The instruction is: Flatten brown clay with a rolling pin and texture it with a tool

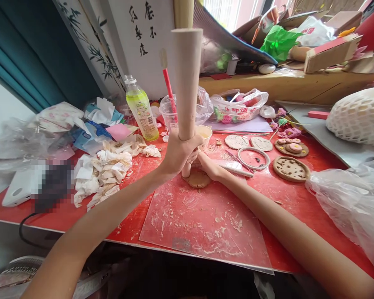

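Observation:
A pale wooden rolling pin (188, 79) stands nearly upright, its thick end up. My left hand (181, 151) is closed round its lower part, thumb across the front. Just below and to the right, my right hand (207, 164) is also closed at the pin, its fingers partly hidden behind the left hand. The pin's lower end rests at the left edge of a flat brown clay disc (198, 180). Under the clay lies a clear plastic sheet (202, 224) spotted with dried clay bits.
Crumpled tissues (106, 170) and a bottle of green drink (142, 110) stand left. Behind my hands are a paper cup (205, 135) and a plastic cup with a red straw (169, 110). Right are a clay ring (254, 159), a spotted clay disc (291, 169) and plastic bags (352, 187).

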Tool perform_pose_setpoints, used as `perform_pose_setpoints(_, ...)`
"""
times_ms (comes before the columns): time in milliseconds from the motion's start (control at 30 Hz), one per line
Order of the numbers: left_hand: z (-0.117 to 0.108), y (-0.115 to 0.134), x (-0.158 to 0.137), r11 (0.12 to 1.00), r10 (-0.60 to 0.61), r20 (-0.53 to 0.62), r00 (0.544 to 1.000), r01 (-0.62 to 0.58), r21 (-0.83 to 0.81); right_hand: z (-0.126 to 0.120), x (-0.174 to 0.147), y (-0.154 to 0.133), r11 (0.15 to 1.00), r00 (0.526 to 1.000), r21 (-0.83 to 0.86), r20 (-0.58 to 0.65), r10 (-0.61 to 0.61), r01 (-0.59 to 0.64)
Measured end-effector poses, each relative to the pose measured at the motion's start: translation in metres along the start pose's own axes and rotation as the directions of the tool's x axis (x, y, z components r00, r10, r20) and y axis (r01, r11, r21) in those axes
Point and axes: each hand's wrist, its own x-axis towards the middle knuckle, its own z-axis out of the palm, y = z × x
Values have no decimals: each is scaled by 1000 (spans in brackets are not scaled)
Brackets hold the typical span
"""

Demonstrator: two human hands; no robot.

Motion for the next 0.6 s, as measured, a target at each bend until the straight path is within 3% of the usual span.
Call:
perform_pose_setpoints(67,-2,-1,3,1000,-4,2,1000,4,-22,1,-1,-1,1000,1000,24,-14,0,1)
perform_pose_setpoints(233,-5,11,13,984,119,-71,990,-127,-126,0,0,-1,994,997,95,63,48,-54)
perform_pose_setpoints(400,-3,-1,4,1000,-4,23,1000,4,-28,0,1,-2,1000,999,15,-51,-7,7)
perform_pose_setpoints(600,-8,14,11,988,97,-48,994,-102,-115,-1,5,4,998,1000,62,19,-13,12)
